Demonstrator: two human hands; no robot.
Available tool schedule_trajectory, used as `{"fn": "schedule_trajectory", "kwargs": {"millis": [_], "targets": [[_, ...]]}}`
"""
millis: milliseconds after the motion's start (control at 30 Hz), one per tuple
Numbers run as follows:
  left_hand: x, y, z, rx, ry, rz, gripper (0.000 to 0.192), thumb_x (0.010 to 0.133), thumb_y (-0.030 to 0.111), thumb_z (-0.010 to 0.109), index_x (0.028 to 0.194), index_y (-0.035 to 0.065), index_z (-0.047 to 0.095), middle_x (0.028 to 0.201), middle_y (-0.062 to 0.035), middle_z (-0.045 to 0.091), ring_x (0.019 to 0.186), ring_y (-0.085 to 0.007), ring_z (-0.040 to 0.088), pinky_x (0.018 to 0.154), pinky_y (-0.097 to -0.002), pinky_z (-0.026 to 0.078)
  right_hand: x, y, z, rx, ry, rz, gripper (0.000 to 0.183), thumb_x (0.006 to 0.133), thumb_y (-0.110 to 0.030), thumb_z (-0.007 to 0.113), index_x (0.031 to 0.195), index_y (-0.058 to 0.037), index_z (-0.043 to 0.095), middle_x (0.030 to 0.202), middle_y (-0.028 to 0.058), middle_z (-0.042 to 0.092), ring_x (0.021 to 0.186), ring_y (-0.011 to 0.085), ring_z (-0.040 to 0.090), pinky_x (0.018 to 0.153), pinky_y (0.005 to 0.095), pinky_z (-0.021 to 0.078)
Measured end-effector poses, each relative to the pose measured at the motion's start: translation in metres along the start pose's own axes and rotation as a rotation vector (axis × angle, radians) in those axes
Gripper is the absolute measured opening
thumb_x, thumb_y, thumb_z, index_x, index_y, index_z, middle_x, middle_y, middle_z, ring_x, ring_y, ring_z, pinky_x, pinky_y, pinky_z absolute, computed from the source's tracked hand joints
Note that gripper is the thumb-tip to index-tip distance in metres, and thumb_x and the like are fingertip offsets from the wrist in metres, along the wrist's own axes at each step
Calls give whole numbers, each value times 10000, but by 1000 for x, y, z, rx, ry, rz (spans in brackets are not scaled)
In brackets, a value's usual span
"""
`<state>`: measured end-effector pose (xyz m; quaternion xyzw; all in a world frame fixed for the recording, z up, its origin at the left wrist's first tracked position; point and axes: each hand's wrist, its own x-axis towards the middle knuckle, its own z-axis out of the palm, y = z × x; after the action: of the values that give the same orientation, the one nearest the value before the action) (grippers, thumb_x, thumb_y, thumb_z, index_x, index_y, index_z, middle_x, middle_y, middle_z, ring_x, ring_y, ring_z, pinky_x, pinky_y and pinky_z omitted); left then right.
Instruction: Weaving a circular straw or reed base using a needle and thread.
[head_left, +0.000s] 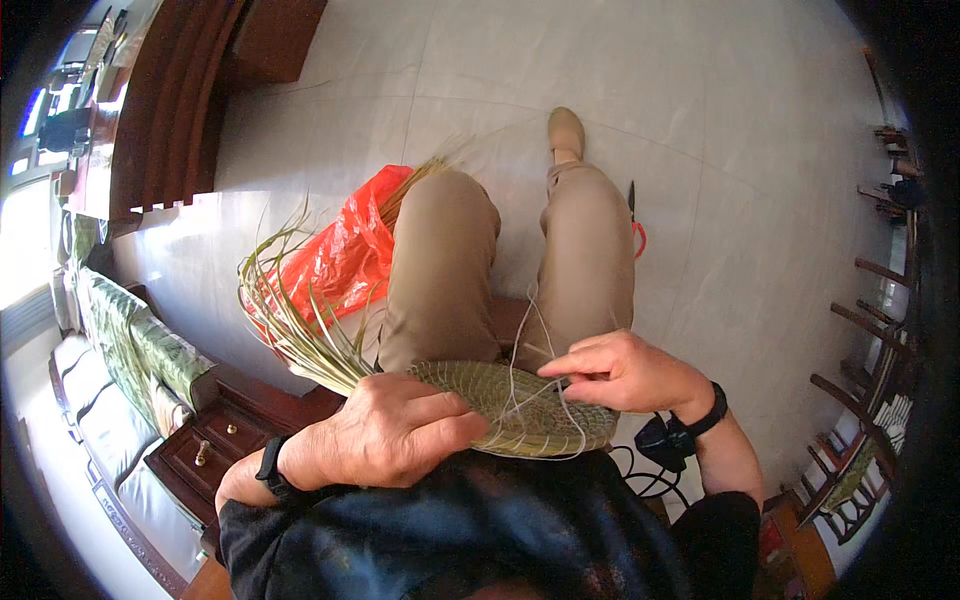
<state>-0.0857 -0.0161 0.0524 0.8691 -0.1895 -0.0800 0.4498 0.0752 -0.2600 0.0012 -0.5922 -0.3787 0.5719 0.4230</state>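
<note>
A round coiled-grass mat or shallow basket (480, 382), stitched with white thread, rests on my lap. My left hand (409, 427) grips its left edge, where a bundle of long green grass blades (311, 337) fans out to the left. Over the right part of the coil, my right hand (622, 371) pinches the white thread (532, 315) between thumb and fingers. Loops of that thread lie across the woven surface and hang over its near edge. Whether a needle is also between the right fingertips is too small to tell.
A red plastic bag (337, 255) with dry grass stalks (405, 191) lies left of my knees. Scissors with red handles (638, 236) are on the tiled floor (720, 150) to the right. A dark wooden cabinet (217, 442) stands at left, and chairs (862, 405) line the right.
</note>
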Motion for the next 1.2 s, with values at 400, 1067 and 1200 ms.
{"fn": "schedule_trajectory", "kwargs": {"millis": [400,1067,1200], "targets": [[0,-2,2,-15,5,11,316,747,95,632,1056,73,571,777,-45,562,610,-234,600,503,-370,478,-58,76,-47,-360,823,148,197,882,-147,569,731,-31,523,655,1,507,610,121,459,575,314,424],[15,-8,-5,-22,-85,43,512,761,73,664,1268,113,606,696,-18,526,536,-201,556,469,-350,459,22,-12,-10,-73,-30,-191,242,835,-95,642,1052,7,673,928,157,688,819,275,654,757,343,509],[16,-13,-5,6,-17,32,430,769,76,675,1197,101,648,724,-26,559,542,-200,582,458,-346,473,43,-26,7,32,-197,-38,73,799,-29,663,844,24,643,743,124,622,678,244,600,626,338,466]]}}
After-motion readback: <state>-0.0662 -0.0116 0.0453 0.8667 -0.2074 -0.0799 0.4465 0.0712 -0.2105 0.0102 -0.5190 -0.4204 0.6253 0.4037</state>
